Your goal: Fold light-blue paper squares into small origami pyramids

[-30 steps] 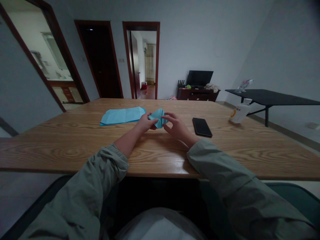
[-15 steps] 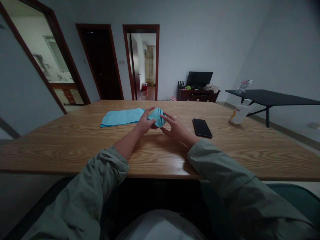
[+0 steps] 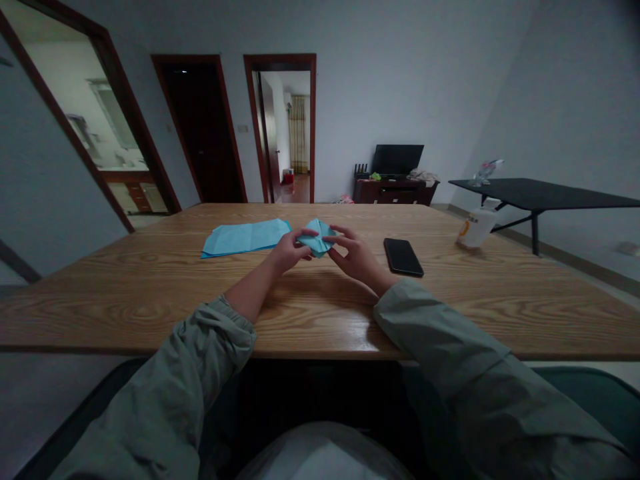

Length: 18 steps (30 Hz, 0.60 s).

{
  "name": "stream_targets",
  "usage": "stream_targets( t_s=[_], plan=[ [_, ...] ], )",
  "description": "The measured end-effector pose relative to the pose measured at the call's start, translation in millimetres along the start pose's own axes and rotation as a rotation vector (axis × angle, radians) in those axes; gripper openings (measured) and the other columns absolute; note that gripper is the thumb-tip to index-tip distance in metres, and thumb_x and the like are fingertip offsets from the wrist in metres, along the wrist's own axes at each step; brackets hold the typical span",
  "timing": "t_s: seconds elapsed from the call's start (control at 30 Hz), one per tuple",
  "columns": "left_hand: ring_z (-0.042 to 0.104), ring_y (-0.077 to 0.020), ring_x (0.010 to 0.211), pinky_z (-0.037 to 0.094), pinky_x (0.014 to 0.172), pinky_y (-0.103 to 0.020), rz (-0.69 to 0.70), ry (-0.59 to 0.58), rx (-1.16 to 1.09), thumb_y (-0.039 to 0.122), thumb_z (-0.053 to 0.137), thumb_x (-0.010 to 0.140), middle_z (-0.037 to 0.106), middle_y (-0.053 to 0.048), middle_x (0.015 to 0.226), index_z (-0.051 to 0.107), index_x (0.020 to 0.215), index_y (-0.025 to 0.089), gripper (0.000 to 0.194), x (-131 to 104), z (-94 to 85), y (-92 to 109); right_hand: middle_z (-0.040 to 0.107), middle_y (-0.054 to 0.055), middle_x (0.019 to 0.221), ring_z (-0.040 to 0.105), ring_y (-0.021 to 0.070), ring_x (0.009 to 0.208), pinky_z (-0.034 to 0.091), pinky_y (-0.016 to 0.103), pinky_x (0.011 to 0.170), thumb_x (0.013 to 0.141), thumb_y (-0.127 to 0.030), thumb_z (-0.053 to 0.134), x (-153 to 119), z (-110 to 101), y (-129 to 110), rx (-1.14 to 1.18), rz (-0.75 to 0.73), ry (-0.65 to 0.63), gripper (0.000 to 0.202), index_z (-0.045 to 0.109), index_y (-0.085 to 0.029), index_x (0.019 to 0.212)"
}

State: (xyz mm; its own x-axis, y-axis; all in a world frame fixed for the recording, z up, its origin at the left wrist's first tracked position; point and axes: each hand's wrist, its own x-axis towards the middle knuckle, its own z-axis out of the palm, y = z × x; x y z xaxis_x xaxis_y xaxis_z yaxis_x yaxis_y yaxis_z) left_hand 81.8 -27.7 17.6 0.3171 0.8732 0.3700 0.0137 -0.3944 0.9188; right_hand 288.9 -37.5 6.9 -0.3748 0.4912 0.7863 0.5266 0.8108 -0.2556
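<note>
"Which way does the folded blue paper (image 3: 319,248) lie from the hands?"

"Straight between them. It is to the right of the left hand (image 3: 289,251) and to the left of the right hand (image 3: 358,256), over the wooden table (image 3: 310,307). Whether its underside meets the wood is hidden."

"So which hand is nearer?"

"Neither, really; both touch it. The left hand is clamped on the left part, fingers laid across the top and thumb at the near side. The right hand reaches in from the other side, its forefinger on the upper face and its thumb by the near edge."

"Does the right hand grip too?"

"That cannot be told. Its fingers curve around the right corner, but the view doesn't show whether thumb and finger press together."

"And the long axis?"

"No clear one. The piece is compact and creased, with a point toward the far side, and fingers cover part of the outline. The main line is the one across it, from hand to hand."

"What else lies close?"

"The flat blue sheets (image 3: 245,238), just beyond the left hand and stretching left to right. The black phone (image 3: 403,257) lies near the right hand, on its outer side, clear of the fingers."
</note>
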Motion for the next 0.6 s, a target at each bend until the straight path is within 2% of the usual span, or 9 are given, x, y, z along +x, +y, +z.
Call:
stream_targets(
  t_s=[0.13,0.33,0.6],
  plan=[
    [0.064,-0.0128,0.065,0.056,0.064,-0.027,0.032,0.035,0.091,0.022,0.067,0.065,0.069,-0.004,0.077,0.068,0.104,0.012,0.040,4.1,-3.2,-8.7,0.056,0.012,0.129,0.058,0.0243,0.114,0.049,0.040,0.095,0.085,-0.026,0.060,0.9,2.4,2.2,0.062,0.071,0.020,0.026,0.071,-0.023,0.109],
    [0.064,-0.0135,0.065,0.057,0.065,-0.029,0.013,0.019,0.093,0.030,0.072,0.066,0.070,-0.005,0.077,0.071,0.106,0.011,0.044,2.5,-4.7,-8.8,0.059,0.013,0.123,0.063,0.0226,0.104,0.056,0.034,0.082,0.083,-0.025,0.060,1.8,2.6,3.0,0.234,0.188,0.035,0.028,0.072,-0.019,0.109],
    [0.060,-0.0122,0.064,0.056,0.058,-0.026,-0.031,0.046,0.028,0.045,0.077,0.065,0.065,-0.003,0.073,0.071,0.100,0.010,0.050,1.8,-3.4,-7.6,0.067,0.009,0.114,0.065,0.0230,0.099,0.055,0.036,0.085,0.080,-0.042,0.068,4.3,3.5,1.1,0.517,0.325,0.027,0.026,0.074,-0.020,0.095]
  ],
)
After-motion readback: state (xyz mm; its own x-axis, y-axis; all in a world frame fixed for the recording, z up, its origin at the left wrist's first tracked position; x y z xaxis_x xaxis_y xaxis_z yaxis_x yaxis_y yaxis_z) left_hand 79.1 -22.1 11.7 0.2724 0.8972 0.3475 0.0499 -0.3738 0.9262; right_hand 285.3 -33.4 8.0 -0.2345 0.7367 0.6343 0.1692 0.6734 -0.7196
